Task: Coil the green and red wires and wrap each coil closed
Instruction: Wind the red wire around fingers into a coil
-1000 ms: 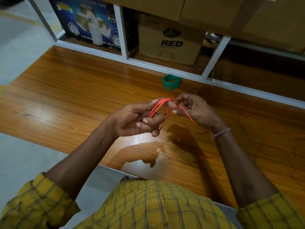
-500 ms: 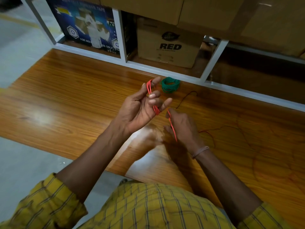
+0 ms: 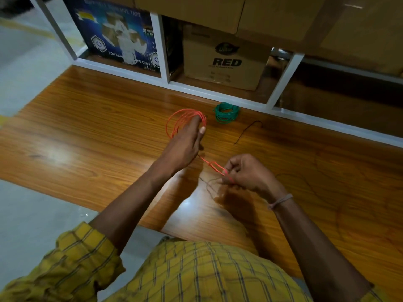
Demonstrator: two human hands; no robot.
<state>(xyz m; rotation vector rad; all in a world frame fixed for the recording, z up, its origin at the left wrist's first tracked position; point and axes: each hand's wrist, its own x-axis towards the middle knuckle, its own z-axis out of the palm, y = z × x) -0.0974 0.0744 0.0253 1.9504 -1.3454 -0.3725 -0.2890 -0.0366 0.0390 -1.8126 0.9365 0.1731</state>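
Observation:
Several loops of red wire (image 3: pixel 174 122) hang round the fingers of my left hand (image 3: pixel 185 144), which reaches forward over the wooden table (image 3: pixel 98 131). From that hand a strand of the red wire runs back to my right hand (image 3: pixel 246 173), which pinches it near the table's front. The loose rest of the red wire lies in faint curves on the table to the right. The green wire (image 3: pixel 226 112) lies as a finished coil at the table's far edge, just right of my left fingertips and apart from them.
A short dark tie (image 3: pixel 246 130) lies on the table right of the green coil. Behind the table stands a white shelf frame (image 3: pixel 165 46) with a cardboard box marked RED (image 3: pixel 224 62) and a blue tape carton (image 3: pixel 117 33). Grey floor (image 3: pixel 26 68) lies left of the table.
My left hand has turned over and stretched forward with the red loops round its fingers. My right hand has moved right and back, drawing a strand of the wire with it.

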